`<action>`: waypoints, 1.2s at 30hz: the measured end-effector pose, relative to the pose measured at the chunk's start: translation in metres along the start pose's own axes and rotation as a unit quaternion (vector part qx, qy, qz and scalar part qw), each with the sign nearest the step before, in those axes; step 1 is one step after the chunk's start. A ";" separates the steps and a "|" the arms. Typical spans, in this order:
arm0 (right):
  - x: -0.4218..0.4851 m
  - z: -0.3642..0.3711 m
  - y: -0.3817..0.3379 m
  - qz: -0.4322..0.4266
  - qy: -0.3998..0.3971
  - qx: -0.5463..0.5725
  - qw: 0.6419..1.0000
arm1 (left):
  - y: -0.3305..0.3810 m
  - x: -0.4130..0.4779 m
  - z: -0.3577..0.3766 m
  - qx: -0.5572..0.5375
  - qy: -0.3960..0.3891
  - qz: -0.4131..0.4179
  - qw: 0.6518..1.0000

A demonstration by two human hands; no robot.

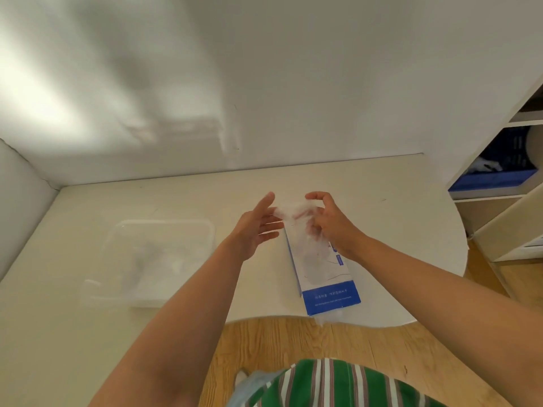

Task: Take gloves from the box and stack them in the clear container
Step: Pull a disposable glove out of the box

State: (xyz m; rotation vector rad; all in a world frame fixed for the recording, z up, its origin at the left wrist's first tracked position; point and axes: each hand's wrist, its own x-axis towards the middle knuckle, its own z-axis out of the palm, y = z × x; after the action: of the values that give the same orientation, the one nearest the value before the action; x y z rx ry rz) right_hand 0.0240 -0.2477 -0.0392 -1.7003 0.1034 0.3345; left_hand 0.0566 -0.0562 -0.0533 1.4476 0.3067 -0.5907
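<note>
A white and blue glove box [320, 271] lies flat on the white table, its blue end hanging over the near edge. Above its far end my right hand [332, 224] pinches a thin clear glove [293, 210] that hangs down over the box. My left hand [258, 224] is beside it with fingers straight, its fingertips touching the glove's left edge. To the left stands the clear container [123, 230], with several clear gloves [158, 262] lying inside. A bit of clear plastic pokes out of the box's near end.
The white table [396, 230] has a rounded near edge over a wooden floor. White walls close the back and left. A white shelf unit [505, 177] with a blue crate stands at the right. My striped clothing is at the bottom.
</note>
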 end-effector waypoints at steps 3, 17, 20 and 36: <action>0.000 0.017 -0.003 -0.010 -0.026 -0.012 1.000 | 0.002 -0.009 -0.013 0.031 -0.021 -0.014 0.999; 0.011 0.093 -0.029 -0.027 -0.021 -0.031 0.999 | 0.013 -0.042 -0.083 0.105 -0.036 0.096 0.989; 0.015 0.115 -0.032 -0.052 0.032 -0.016 0.998 | 0.014 -0.051 -0.097 0.085 0.001 0.138 0.987; 0.033 0.216 -0.063 0.009 -0.106 0.022 0.994 | 0.004 -0.098 -0.244 0.009 -0.004 0.091 0.996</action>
State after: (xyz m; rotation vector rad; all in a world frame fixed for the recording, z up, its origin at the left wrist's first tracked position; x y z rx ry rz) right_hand 0.0370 -0.0223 -0.0142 -1.6119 -0.0303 0.5213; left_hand 0.0154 0.2018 -0.0265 1.4729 0.1609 -0.4525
